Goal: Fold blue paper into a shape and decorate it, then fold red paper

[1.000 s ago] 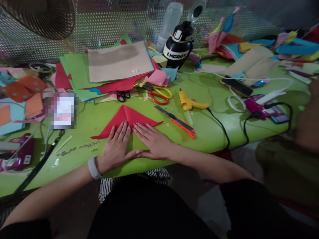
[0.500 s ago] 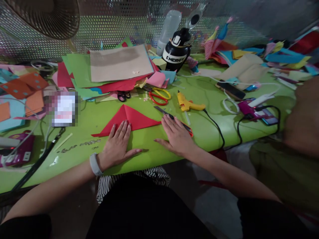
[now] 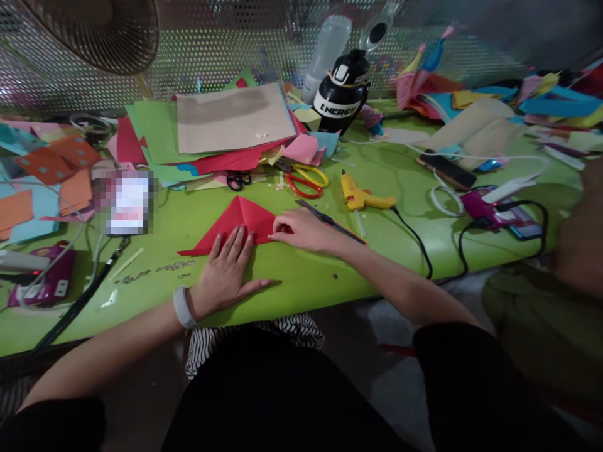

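A folded red paper (image 3: 245, 216), roughly triangular, lies on the green table. My left hand (image 3: 228, 270) rests flat on its lower edge, fingers stretched out and thumb apart. At the paper's right side, my right hand (image 3: 304, 231) has its fingers curled together in a pinch on the paper, hiding its right corner. Just behind my right hand lies a dark cutter knife (image 3: 330, 221), partly covered by the hand. Red and yellow scissors (image 3: 306, 182) lie beyond it, and a yellow glue gun (image 3: 365, 196) is to the right.
Stacked coloured paper (image 3: 235, 119) and a black bottle (image 3: 342, 94) stand at the back. A phone (image 3: 129, 204) and strap lie left. Purple power blocks with cables sit on both sides, one at the right (image 3: 485, 210). Another person's arm shows at the far right.
My right hand has moved left from beside the knife onto the red paper's right side, and its spread fingers have closed. My left hand stays on the paper. The view has shifted slightly.
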A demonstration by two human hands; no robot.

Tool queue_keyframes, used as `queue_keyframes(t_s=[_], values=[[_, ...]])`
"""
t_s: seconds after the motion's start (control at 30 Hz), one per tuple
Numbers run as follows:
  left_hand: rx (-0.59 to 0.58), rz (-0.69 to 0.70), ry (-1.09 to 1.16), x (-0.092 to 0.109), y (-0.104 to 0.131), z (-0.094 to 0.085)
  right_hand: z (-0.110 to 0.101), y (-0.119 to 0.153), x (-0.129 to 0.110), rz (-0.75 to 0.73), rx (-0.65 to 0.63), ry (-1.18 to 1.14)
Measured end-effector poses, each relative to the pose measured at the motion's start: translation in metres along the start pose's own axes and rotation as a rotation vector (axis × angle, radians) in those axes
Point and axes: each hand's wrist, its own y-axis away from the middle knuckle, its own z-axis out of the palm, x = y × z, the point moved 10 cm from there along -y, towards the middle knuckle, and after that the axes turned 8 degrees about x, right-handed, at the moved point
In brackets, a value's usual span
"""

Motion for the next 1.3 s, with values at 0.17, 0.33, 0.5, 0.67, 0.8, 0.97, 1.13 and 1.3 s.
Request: queue_keyframes(t_s=[0.17, 0.33, 0.5, 0.67, 0.8, 0.97, 1.13, 1.3], values=[[-0.010, -0.007, -0.007, -0.001, -0.001, 0.000, 0.003, -0.006, -0.005, -0.024, -0.099, -0.003], [-0.032, 0.014, 0.009, 0.002, -0.003, -0.002, 0.002, -0.005, -0.008, 0.029, -0.112, -0.094], [-0.060, 0.002, 0.029, 0.001, -0.002, 0.001, 0.004, -0.004, -0.002, 0.074, -0.113, -0.136], [-0.093, -0.006, 0.024, 0.000, -0.002, 0.004, 0.002, -0.002, 0.003, 0.069, -0.098, -0.100], [-0.086, 0.000, 0.019, 0.001, -0.002, 0.003, 0.000, -0.002, 0.007, 0.087, -0.107, -0.048], [-0.077, -0.006, 0.022, 0.000, -0.002, 0.003, -0.001, 0.001, 0.008, 0.082, -0.133, -0.040], [-0.093, 0.001, 0.009, 0.000, -0.002, 0.003, -0.004, 0.006, 0.003, -0.023, -0.092, -0.009], [-0.101, -0.002, 0.001, 0.001, -0.003, 0.003, -0.001, 0.006, 0.011, 0.051, -0.100, -0.061]])
